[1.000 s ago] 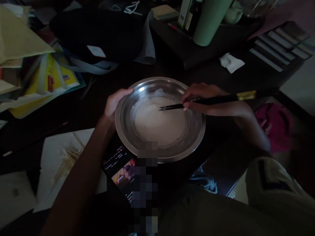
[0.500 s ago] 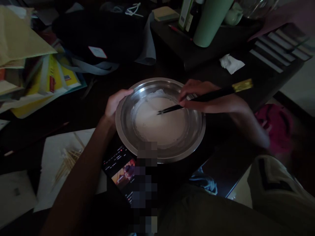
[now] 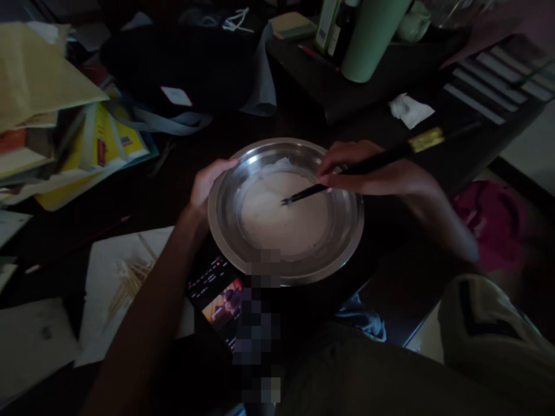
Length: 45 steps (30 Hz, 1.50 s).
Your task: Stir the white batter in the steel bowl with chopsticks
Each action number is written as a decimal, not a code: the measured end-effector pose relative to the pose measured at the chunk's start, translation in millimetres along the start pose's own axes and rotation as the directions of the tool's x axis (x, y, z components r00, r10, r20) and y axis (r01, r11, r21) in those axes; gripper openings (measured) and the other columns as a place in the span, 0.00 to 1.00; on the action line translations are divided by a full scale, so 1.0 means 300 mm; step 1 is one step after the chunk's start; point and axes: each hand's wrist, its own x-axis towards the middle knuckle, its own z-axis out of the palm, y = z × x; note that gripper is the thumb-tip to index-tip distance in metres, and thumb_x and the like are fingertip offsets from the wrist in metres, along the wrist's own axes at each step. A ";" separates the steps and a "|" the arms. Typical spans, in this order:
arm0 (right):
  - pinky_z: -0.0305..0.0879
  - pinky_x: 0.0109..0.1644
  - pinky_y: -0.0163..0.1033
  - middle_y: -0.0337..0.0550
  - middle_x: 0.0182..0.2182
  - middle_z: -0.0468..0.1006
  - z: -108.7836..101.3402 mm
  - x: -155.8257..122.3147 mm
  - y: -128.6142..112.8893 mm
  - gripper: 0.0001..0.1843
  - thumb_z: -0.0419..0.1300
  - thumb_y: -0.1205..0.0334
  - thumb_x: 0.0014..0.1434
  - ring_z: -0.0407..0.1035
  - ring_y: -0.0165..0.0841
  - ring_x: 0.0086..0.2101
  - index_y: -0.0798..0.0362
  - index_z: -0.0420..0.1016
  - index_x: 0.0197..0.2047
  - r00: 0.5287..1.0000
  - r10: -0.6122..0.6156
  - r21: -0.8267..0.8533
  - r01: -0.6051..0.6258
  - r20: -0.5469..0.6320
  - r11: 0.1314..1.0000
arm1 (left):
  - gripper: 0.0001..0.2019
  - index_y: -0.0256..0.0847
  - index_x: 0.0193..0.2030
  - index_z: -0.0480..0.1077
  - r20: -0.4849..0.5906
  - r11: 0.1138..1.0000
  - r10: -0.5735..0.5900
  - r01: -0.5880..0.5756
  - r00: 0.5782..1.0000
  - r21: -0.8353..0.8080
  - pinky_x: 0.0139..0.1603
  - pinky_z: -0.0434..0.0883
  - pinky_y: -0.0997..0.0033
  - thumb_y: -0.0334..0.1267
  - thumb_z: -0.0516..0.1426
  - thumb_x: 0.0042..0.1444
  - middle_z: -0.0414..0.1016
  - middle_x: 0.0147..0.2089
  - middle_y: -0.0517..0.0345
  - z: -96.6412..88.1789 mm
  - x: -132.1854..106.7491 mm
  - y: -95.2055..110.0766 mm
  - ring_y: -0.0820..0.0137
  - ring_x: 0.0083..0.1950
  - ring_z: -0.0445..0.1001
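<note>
A shiny metal bowl stands on the dark table with a smooth, pale off-white liquid in it. My left hand grips the bowl's left rim, thumb on top and the fingers hidden behind the wall. Over the right side of the bowl, my right hand is closed around black chopsticks with a gold band. They slant down to the left, and their tips meet the liquid near its middle. Whitish residue clings to the inner wall above the liquid.
A lit phone lies just below the bowl, beside toothpicks on white paper. Books and papers pile up at left, with a black bag behind. A green cylinder and crumpled tissue sit at back right.
The chopstick tips have shifted slightly right within the liquid. The whole view has moved a little; my left hand keeps its hold on the rim.
</note>
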 end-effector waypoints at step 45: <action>0.68 0.42 0.40 0.41 0.34 0.77 -0.100 0.000 0.002 0.09 0.61 0.52 0.61 0.71 0.33 0.36 0.48 0.77 0.36 0.970 -0.023 -0.073 0.042 0.241 0.996 | 0.14 0.36 0.28 0.74 0.066 0.999 0.021 -0.018 0.998 -0.051 0.24 0.66 0.72 0.35 0.52 0.61 0.74 0.20 0.56 0.000 -0.002 0.003 0.72 0.21 0.69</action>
